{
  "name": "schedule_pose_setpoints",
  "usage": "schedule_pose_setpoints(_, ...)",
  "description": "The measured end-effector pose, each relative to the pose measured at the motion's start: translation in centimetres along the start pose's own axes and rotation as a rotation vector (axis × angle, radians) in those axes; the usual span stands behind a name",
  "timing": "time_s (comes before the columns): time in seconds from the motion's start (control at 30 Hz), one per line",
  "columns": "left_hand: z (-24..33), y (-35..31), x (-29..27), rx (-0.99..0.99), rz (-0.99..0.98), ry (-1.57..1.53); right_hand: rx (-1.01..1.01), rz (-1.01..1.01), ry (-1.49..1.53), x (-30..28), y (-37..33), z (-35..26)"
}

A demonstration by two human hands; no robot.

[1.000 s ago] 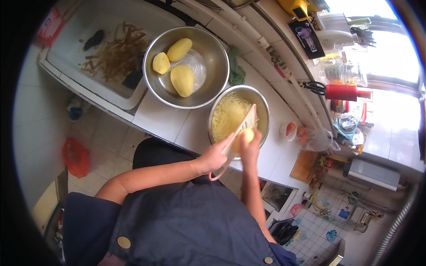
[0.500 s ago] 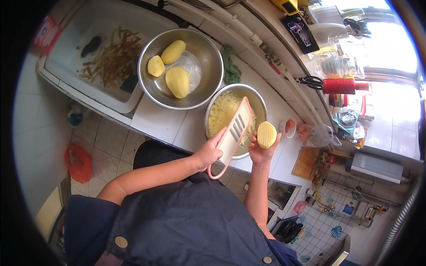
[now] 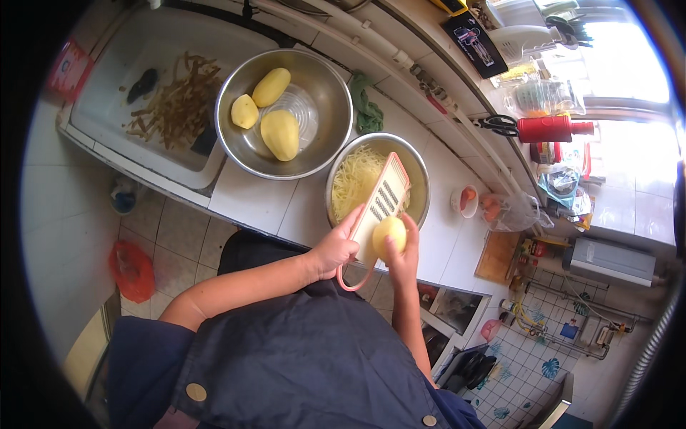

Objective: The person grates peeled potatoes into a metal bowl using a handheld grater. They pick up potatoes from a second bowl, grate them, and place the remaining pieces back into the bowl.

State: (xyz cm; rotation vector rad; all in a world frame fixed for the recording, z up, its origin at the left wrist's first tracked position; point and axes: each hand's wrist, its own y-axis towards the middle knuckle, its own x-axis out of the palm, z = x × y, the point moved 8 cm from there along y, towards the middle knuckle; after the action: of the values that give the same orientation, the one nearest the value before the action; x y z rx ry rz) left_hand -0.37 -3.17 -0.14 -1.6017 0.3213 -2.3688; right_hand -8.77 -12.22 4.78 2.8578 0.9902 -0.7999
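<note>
My left hand (image 3: 336, 250) grips a flat grater (image 3: 386, 191) with a pink rim and a looped handle. The grater slants over a metal bowl (image 3: 423, 168) holding pale potato shreds (image 3: 355, 179). In my right hand (image 3: 406, 259) is a peeled potato (image 3: 389, 237), held at the lower part of the grater's face; the side towards the grater is hidden. Left of this bowl stands a larger metal bowl (image 3: 325, 93) with whole peeled potatoes (image 3: 279, 134) inside.
A sink (image 3: 100, 118) at the left holds brown peelings (image 3: 175, 107). Green mesh cloth (image 3: 366, 107) lies behind the bowls. A small white cup (image 3: 464, 202) and a plastic bag (image 3: 509, 212) stand at the right, by a wooden board (image 3: 498, 255). Scissors (image 3: 498, 125) lie on the sill.
My right hand has moved left, turning the potato's ridged cut face from view and bringing it to the grater. My left hand keeps its hold on the grater.
</note>
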Motion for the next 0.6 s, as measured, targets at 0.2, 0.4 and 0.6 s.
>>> schedule_pose_setpoints(0.2, -0.4, -0.4, 0.4, 0.053, -0.028, 0.127, -0.16, 0.312, -0.542, -1.3, 3.0, -0.1)
schedule_pose_setpoints(0.4, 0.7, -0.1, 0.7, 0.094, -0.003, 0.109, -0.028, 0.223, -0.356, -2.8, 5.3, -1.3)
schedule_pose_setpoints(0.6, -0.2, -1.0, 0.7, -0.049, -0.048, 0.139, -0.112, 0.315, -0.498, -2.0, 4.1, -0.4)
